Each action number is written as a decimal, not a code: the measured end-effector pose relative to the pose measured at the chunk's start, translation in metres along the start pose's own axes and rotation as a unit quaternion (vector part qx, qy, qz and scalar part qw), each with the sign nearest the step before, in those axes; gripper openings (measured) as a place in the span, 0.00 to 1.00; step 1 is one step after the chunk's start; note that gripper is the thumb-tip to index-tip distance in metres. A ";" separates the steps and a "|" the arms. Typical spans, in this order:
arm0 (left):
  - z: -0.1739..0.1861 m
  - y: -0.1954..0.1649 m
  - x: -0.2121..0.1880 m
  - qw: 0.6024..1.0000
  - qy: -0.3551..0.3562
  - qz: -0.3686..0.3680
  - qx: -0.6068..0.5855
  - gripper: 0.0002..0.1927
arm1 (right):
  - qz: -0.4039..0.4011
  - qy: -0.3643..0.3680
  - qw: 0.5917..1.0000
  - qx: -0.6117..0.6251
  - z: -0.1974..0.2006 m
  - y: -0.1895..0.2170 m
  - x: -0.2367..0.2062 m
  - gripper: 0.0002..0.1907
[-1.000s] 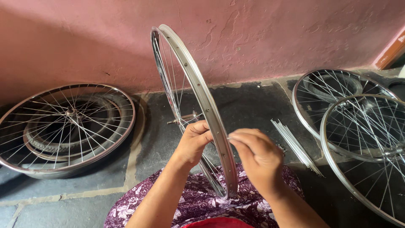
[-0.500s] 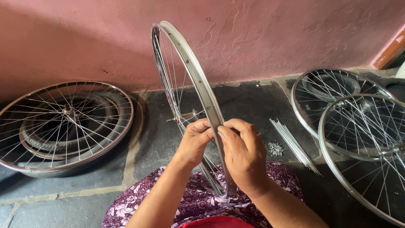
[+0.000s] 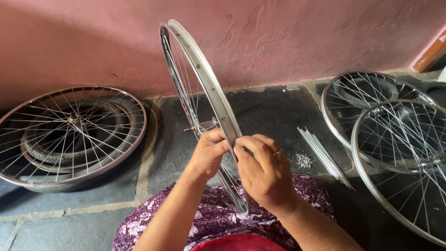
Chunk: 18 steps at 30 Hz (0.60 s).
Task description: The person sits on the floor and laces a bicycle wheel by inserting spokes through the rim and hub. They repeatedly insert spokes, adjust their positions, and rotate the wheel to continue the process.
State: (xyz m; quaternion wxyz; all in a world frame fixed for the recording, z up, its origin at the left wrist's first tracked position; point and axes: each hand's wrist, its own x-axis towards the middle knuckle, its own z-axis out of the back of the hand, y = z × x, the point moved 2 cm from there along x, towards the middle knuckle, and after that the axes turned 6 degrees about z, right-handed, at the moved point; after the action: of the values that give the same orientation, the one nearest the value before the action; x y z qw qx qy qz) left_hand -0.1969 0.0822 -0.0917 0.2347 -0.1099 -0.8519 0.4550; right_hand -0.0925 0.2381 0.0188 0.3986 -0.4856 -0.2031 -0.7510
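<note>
The left hand (image 3: 210, 151) is curled against the near side of an upright bicycle wheel rim (image 3: 211, 88), its fingers closed on the rim's edge where the spokes meet it. The right hand (image 3: 262, 172) sits just beside it, touching it at the fingertips, with thumb and forefinger pinched together at the rim's outer face; whether something small is held in that pinch cannot be told. A ring shows on one finger of the right hand.

The rim stands on edge between the two hands, tilted slightly, its top rising well above them toward the pink wall (image 3: 288, 37) and its lower part running down past the wrists to the lap. Just beyond the left hand, the axle (image 3: 197, 126) of the hub pokes out through the spokes.

Below both hands lies the person's purple flowered cloth (image 3: 209, 216) over the lap.

To the right of the right hand, near it on the dark stone floor (image 3: 274, 109), lie a bundle of loose spokes (image 3: 323, 155) and a small heap of nipples (image 3: 304, 161) just beside them. Farther right, two spoked wheels (image 3: 395, 139) lie flat, overlapping each other.

Well to the left of the left hand, another spoked wheel (image 3: 69, 135) lies flat on the floor, over a tyre (image 3: 111, 125).
</note>
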 end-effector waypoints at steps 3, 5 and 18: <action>0.001 -0.003 0.001 1.000 0.022 -0.005 0.000 0.12 | -0.011 -0.001 1.000 0.006 0.001 0.000 -0.001 0.14; 0.000 -0.004 0.001 1.000 0.031 -0.003 0.003 0.12 | -0.019 -0.007 1.000 0.011 0.002 0.000 -0.005 0.15; -0.019 -0.011 0.001 0.999 0.051 0.012 0.008 0.12 | -0.105 -0.048 0.990 0.081 -0.020 0.004 -0.044 0.19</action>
State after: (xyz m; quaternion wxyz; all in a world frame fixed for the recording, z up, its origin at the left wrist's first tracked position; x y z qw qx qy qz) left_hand -0.1879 0.0899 -0.0735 0.2729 -0.1415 -0.8337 0.4588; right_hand -0.0911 0.2391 -0.0300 0.3454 -0.4628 -0.3320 -0.7459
